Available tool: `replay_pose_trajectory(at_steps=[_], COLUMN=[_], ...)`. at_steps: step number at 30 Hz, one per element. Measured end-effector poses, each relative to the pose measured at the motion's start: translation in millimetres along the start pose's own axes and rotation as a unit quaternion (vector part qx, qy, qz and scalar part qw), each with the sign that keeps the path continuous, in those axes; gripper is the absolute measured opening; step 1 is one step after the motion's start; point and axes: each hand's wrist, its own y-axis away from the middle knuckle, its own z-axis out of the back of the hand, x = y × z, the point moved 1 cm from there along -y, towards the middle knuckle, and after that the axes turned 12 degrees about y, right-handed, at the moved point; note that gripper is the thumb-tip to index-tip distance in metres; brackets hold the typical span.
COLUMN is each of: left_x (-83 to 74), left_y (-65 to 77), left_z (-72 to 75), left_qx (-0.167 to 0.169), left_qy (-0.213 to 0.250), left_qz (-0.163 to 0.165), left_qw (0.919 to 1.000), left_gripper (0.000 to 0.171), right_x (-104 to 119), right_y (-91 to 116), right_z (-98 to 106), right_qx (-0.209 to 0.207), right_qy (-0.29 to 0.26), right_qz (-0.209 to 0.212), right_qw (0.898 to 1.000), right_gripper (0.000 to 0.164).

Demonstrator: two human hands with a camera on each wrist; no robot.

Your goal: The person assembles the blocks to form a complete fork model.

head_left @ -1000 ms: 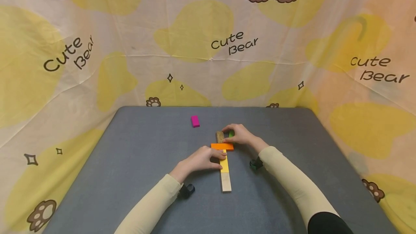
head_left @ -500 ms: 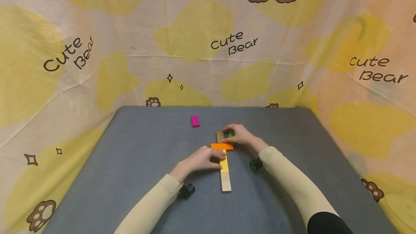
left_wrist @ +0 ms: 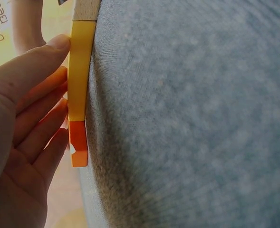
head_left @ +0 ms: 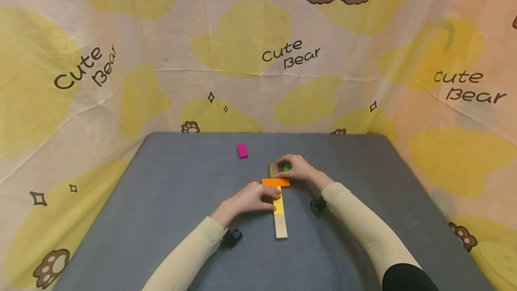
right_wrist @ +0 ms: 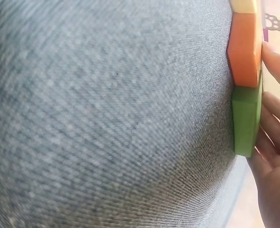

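Flat blocks form a column on the grey table. At its near end lies a pale wood block (head_left: 280,229), then a yellow block (head_left: 278,206), and an orange block (head_left: 271,182) set crosswise. Beyond the orange one are a speckled brown block (head_left: 272,169) and, right of it, a green block (right_wrist: 246,121), largely covered in the head view. My left hand (head_left: 251,197) rests its thumb and fingertips on the yellow block, fingers loosely extended. Over the green block arches my right hand (head_left: 298,168), its fingertips at the brown block's right side and thumb close to the orange one.
A magenta block (head_left: 242,151) lies alone toward the back, left of the column. The grey table (head_left: 181,169) is backed and flanked by a printed cloth (head_left: 238,35). Dark bands (head_left: 232,237) sit at both wrists.
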Motion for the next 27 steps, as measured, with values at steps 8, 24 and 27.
replay_pose_trajectory(at_steps=[8, 24, 27], left_x=[-0.7, -2.1, -2.3], left_y=[-0.5, -0.6, 0.5], left_z=[0.0, -0.7, 0.2], left_qx=[0.004, 0.008, 0.006], left_qy=[-0.010, 0.003, -0.004], left_qz=[0.003, 0.013, 0.013], left_qw=[0.9999, 0.9999, 0.9999], left_gripper=[0.040, 0.042, 0.041], right_x=[-1, -2, 4], right_y=[0, 13, 23], right_z=[-1, 7, 12], right_qx=[0.006, -0.042, -0.064], right_qy=[0.003, -0.028, -0.027], right_qz=[-0.010, -0.045, -0.055], right_qw=[1.000, 0.998, 0.996], right_gripper=[0.050, 0.058, 0.059])
